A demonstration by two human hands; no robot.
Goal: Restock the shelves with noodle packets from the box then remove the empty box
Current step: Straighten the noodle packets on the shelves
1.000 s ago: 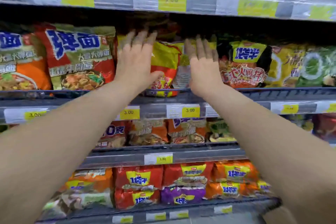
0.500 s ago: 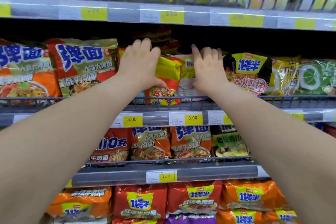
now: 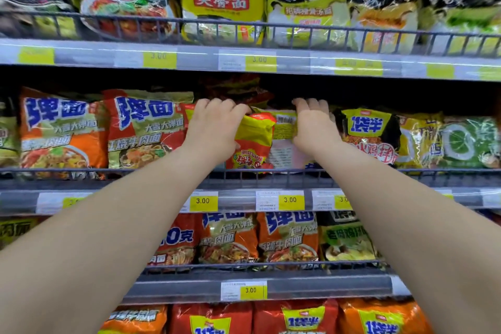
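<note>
— Both your arms are stretched up to the middle shelf (image 3: 122,199). Your left hand (image 3: 214,130) is on the red-and-yellow noodle packet (image 3: 254,144), with the fingers (image 3: 230,106) curled over its top edge and gripping it.

— That packet stands on the shelf behind the wire rail (image 3: 81,171), and its printing is upside down. It leans a little toward your right hand (image 3: 314,127).

— Your right hand has its fingers hooked over the top of the pale packet (image 3: 283,141) just beside it. That one shows its back, with a barcode near the top. The hand is blurred, so I cannot tell you how firm the hold is, but the fingers are bent round the edge.

— The two packets touch each other between your hands. To the left of your left hand is an orange-and-green packet (image 3: 146,130) with large blue characters. To the right of your right hand is a black packet (image 3: 371,133) with a yellow label.

— Below your wrists, the shelf edge carries yellow price tags (image 3: 289,200) reading 3.00.
</note>
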